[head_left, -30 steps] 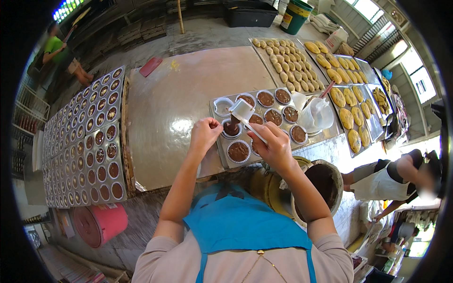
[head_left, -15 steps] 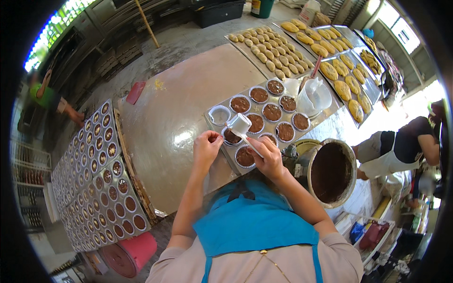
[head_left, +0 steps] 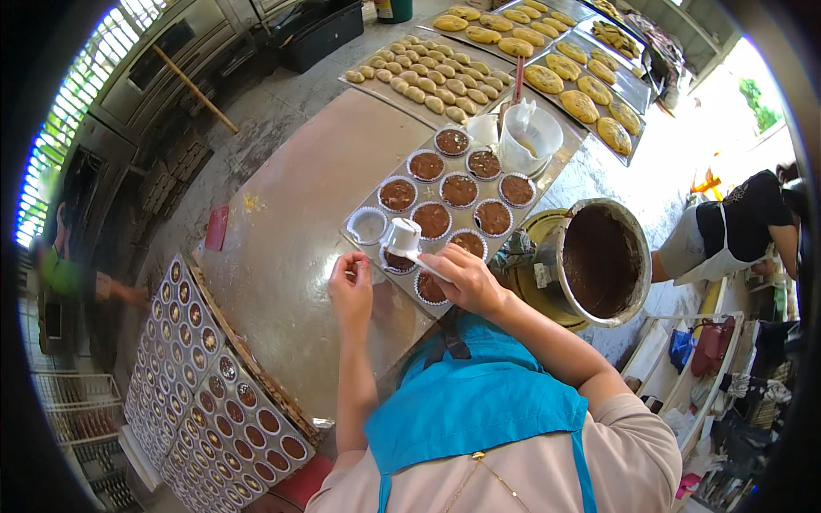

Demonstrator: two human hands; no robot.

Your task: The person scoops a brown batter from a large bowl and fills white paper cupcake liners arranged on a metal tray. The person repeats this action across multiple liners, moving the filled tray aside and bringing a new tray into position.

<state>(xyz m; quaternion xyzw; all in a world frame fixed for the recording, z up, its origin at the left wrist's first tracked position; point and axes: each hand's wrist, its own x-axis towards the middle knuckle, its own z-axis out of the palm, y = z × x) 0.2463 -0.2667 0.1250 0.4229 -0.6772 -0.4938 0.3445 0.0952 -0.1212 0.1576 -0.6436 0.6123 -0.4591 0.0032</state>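
My right hand [head_left: 469, 280] grips the handle of a white measuring scoop [head_left: 404, 233], held tilted over a paper-lined cup [head_left: 395, 262] of brown batter. Left of the scoop, my left hand [head_left: 351, 280] hovers by the tray's edge with its fingers curled in; whether they hold anything is hidden. Beneath the scoop lies a metal tray [head_left: 376, 184] with rows of white paper cups, most filled with chocolate-brown batter. One paper cup [head_left: 367, 226] at its left corner has no batter in it.
A large bucket of brown batter [head_left: 603, 261] stands to my right. A clear plastic pitcher [head_left: 532, 141] sits behind the tray. Trays of dough pieces [head_left: 432, 79] and flat loaves [head_left: 580, 106] lie farther back. Filled cup trays [head_left: 218, 389] stand at left, a red scraper [head_left: 217, 228] nearer.
The whole view has swung, shifting the table and trays. My right hand still has the scoop over the batter cups. My left hand stays beside the tray, fingers curled.
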